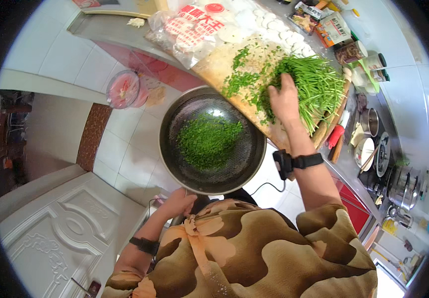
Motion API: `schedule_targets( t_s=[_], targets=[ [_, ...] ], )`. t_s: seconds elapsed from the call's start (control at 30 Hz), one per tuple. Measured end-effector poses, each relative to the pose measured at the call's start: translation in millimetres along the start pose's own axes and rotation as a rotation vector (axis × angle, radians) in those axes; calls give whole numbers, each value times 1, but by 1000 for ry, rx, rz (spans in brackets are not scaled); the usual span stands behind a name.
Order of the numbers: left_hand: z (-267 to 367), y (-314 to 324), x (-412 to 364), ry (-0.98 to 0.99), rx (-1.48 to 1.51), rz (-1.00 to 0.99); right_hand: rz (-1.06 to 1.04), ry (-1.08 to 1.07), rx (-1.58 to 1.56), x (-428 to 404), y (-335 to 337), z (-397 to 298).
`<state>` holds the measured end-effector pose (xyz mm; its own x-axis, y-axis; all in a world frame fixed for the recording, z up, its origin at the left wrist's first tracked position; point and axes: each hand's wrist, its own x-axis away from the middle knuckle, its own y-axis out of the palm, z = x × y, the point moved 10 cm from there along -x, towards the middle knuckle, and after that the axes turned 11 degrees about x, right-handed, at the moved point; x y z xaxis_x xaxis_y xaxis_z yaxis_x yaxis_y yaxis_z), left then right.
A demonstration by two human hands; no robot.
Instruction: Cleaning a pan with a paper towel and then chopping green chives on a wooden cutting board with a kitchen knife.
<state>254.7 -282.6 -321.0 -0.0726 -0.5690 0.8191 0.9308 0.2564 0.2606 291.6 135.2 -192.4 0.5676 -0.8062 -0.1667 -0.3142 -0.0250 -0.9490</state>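
Note:
A dark wok (168, 156) hangs below the edge of a wooden cutting board (214, 69), with its handle toward my body. My left hand (179, 204) grips that handle, which is mostly hidden. Finely chopped greens (210, 139) lie heaped in the wok. On the board, my right hand (284, 98) presses into chopped greens (268, 98) beside a bundle of long green stalks (316, 83), which look like Chinese chives. Its thumb and forefinger are apart, but the other fingertips are hidden, so any hold on the greens is unclear. More chopped bits (240, 80) are scattered to the left.
A printed plastic bag (192, 33) and white dough rounds (279, 28) lie at the back of the board. Along its right side are a red-handled knife (335, 136) and a rolling pin (331, 106). Jars (350, 52) line the wall. A covered pink basin (123, 89) sits at left.

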Motion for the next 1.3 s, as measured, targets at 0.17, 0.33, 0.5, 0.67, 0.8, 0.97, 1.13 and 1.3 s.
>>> schedule_targets(
  t_s=[0.17, 0.33, 0.5, 0.67, 0.8, 0.97, 1.13, 1.3],
  targets=[
    [7, 1, 7, -7, 27, 10, 85, -170, -114, 0, -24, -29],
    [12, 4, 7, 25, 80, 2, 99, -52, 33, -27, 4, -6],
    [11, 0, 9, 51, 95, 39, -98, -105, -101, -3, 7, -37],
    [13, 5, 2, 62, 108, 8, 95, -127, 14, -35, 4, -3],
    [4, 1, 7, 60, 134, 38, -53, -232, -123, 3, 12, -57],
    [14, -2, 14, -75, -89, 44, 38, -192, -161, 39, -42, -38],
    [6, 0, 6, -8, 99, 21, -122, -49, 98, 55, -21, -11],
    [6, 0, 6, 32, 184, 43, -96, -193, -110, 74, 1, -66]
  ],
)
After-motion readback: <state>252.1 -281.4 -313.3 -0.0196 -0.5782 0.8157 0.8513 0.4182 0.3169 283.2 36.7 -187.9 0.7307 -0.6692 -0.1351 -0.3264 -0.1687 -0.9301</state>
